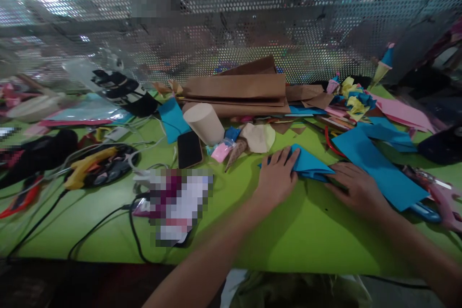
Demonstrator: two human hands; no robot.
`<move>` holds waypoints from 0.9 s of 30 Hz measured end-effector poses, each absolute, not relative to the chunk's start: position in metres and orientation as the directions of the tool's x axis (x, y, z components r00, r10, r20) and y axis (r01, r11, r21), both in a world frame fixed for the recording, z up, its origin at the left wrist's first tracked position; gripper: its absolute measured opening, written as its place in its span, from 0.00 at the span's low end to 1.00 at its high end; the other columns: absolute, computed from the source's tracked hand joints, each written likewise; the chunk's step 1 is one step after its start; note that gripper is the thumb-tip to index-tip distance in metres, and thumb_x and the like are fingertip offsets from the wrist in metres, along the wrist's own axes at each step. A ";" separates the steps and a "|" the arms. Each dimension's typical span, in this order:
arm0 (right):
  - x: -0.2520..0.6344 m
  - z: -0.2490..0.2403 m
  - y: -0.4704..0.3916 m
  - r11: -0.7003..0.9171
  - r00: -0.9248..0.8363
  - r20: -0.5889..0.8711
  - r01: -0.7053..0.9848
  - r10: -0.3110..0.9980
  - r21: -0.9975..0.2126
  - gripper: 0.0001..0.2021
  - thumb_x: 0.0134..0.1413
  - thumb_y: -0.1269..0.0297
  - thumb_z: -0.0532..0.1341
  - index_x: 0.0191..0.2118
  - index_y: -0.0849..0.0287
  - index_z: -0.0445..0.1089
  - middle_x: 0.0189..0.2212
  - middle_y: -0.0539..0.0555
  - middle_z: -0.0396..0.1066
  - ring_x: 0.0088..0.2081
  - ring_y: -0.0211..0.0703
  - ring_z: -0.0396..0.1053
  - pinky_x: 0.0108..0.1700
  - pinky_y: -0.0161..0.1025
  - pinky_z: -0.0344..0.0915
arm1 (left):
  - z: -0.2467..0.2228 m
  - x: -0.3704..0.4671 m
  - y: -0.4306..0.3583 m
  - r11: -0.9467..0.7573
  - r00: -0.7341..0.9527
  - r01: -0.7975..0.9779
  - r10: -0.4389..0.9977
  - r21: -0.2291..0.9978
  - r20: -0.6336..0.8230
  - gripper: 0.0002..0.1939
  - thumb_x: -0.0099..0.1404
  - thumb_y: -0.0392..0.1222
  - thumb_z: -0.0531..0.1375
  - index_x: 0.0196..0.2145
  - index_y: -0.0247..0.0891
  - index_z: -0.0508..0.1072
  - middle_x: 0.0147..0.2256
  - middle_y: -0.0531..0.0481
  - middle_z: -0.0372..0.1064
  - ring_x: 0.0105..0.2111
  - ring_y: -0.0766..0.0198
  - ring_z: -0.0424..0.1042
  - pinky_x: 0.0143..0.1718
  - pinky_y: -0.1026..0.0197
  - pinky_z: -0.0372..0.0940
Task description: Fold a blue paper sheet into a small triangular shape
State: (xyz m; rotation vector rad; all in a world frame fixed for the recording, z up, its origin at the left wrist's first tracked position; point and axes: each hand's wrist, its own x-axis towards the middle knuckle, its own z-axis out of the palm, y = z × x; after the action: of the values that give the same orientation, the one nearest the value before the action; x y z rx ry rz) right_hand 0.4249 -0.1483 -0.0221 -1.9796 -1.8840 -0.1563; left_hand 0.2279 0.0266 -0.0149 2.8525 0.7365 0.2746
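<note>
A folded sheet of blue paper (pixel 312 161) lies on the green table top (pixel 303 236), its layers forming a roughly triangular shape. My left hand (pixel 277 173) holds the paper's left part down, fingers bent over it. At the right corner, my right hand (pixel 355 185) grips the paper between thumb and fingers; the fingertips are partly hidden. Just right of that hand spreads a larger blue paper piece (pixel 386 168). Red-handled scissors (pixel 330 142) lie behind my hands, partly covered.
Left of my hands lie a phone (pixel 189 149), a white roll (pixel 204 122), a paper cone (pixel 236 151) and a blurred-out phone (pixel 186 207). A yellow glue gun (pixel 90 166) and cables lie further left. Folded brown paper (pixel 234 89) stands against the perforated metal screen (pixel 216 29). Pink pliers (pixel 445 197) lie right.
</note>
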 end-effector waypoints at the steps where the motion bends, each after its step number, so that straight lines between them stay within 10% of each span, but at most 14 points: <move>1: 0.424 -0.021 -0.149 -0.029 0.103 0.356 0.978 0.929 -0.207 0.14 0.69 0.57 0.57 0.48 0.51 0.81 0.48 0.59 0.80 0.53 0.60 0.74 0.56 0.57 0.70 | -0.015 0.228 0.027 -0.860 0.861 0.459 0.492 0.223 0.130 0.32 0.75 0.45 0.49 0.74 0.49 0.50 0.73 0.49 0.51 0.69 0.45 0.56 0.66 0.38 0.55; 27: 0.431 -0.035 -0.184 0.026 -0.029 0.319 1.000 0.947 0.015 0.19 0.70 0.66 0.56 0.62 0.53 0.73 0.54 0.57 0.79 0.51 0.59 0.75 0.52 0.56 0.71 | -0.015 0.228 0.025 -0.875 0.858 0.455 0.480 0.166 0.181 0.30 0.77 0.45 0.49 0.74 0.46 0.53 0.72 0.48 0.55 0.67 0.49 0.58 0.65 0.38 0.59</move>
State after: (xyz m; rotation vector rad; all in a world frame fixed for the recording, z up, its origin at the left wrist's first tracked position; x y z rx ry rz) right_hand 0.4315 -0.1840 -0.0347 -2.0210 -2.0787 -0.3474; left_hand 0.2278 0.0252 -0.0151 2.9146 0.7363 0.3302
